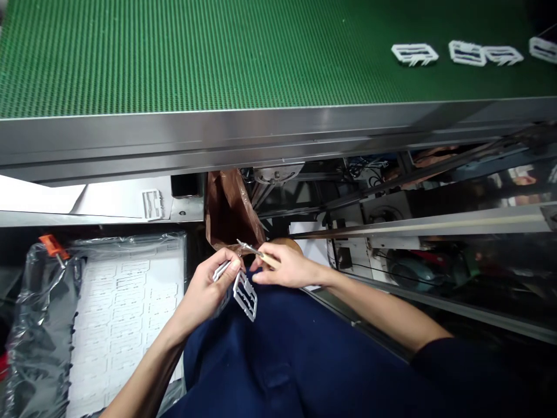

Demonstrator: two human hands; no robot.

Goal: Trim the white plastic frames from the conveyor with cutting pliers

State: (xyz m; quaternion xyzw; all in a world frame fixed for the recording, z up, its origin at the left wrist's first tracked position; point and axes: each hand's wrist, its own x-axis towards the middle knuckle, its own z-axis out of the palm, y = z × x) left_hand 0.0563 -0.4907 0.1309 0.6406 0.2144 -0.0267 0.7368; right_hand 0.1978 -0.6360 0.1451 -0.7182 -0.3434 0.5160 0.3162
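My left hand [214,283] pinches white plastic frame parts over my lap; one open-slotted frame [246,295] hangs at an angle beside its fingertips. Part of another white piece shows between the fingers. My right hand [287,265] is wrapped round the light-coloured handle of a small tool [250,248], whose metal tip points left, above the left thumb. Just behind the two hands is an open brown bag [230,209].
A green conveyor belt [195,58] crosses the top, with several white frames [415,53] at its right. At left, a plastic-lined box [126,307] holds rows of white parts. One white part [152,204] lies on the ledge. Metal rails run at right.
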